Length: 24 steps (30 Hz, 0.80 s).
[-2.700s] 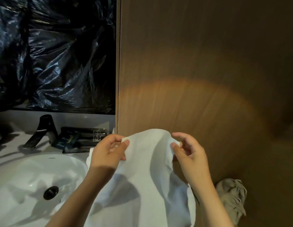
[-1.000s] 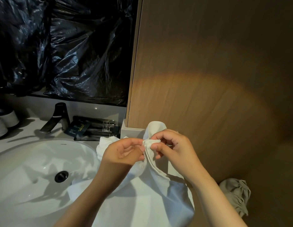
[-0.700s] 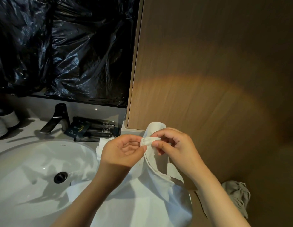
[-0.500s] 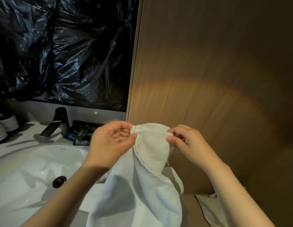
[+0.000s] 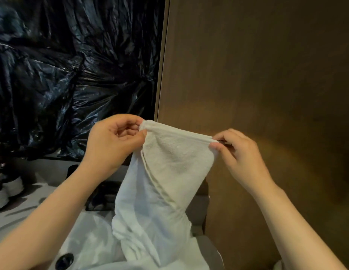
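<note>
A white towel (image 5: 169,172) hangs in front of me, its top hem stretched level between my two hands. My left hand (image 5: 113,145) pinches the hem's left corner between thumb and curled fingers. My right hand (image 5: 240,152) pinches the right corner the same way. The rest of the towel drops in folds, and its lower end bunches over the right side of the white sink (image 5: 86,242).
Crumpled black plastic sheeting (image 5: 72,75) covers the wall above the counter at left. A brown wooden panel (image 5: 267,75) fills the right. The sink drain (image 5: 64,261) shows at the bottom left. Two small wrapped jars (image 5: 8,190) stand at the far left; a dark tray (image 5: 103,195) lies behind my left arm.
My hands were together at the hem, then moved apart and upward, pulling the towel's top edge taut. The towel now hangs higher above the sink.
</note>
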### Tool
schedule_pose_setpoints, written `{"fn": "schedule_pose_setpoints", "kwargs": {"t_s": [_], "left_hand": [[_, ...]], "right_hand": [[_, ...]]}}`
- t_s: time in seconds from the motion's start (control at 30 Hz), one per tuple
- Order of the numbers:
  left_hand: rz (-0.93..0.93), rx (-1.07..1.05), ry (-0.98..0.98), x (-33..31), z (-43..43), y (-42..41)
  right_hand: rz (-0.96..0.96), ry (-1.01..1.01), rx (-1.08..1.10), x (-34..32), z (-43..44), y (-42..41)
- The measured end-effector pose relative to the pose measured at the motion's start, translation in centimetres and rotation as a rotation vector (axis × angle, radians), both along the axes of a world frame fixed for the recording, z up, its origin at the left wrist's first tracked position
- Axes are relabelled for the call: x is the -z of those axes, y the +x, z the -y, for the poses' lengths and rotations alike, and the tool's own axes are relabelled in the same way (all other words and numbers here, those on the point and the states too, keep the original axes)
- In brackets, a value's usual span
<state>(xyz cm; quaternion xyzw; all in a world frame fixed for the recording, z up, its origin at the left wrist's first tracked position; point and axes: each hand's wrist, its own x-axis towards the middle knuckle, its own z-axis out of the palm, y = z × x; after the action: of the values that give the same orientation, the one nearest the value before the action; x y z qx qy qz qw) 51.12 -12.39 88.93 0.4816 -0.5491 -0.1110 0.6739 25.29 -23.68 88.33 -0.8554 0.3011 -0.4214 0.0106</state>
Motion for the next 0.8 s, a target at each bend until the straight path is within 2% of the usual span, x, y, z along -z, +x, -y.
{"fn": "schedule_pose_setpoints", "kwargs": {"t_s": [0.3, 0.5, 0.8], "left_hand": [[0.007, -0.028, -0.050, -1.9, 0.3, 0.4], [-0.019, -0.022, -0.050, -2.1, 0.1, 0.6], [0.010, 0.021, -0.088, -2.3, 0.1, -0.1]], "right_hand": [[0.320, 0.084, -0.006, -2.7, -0.4, 1.2], [0.292, 0.216, -0.090, -3.4, -0.5, 0.2], [0.132, 0.178, -0.048, -3.2, -0.6, -0.3]]}}
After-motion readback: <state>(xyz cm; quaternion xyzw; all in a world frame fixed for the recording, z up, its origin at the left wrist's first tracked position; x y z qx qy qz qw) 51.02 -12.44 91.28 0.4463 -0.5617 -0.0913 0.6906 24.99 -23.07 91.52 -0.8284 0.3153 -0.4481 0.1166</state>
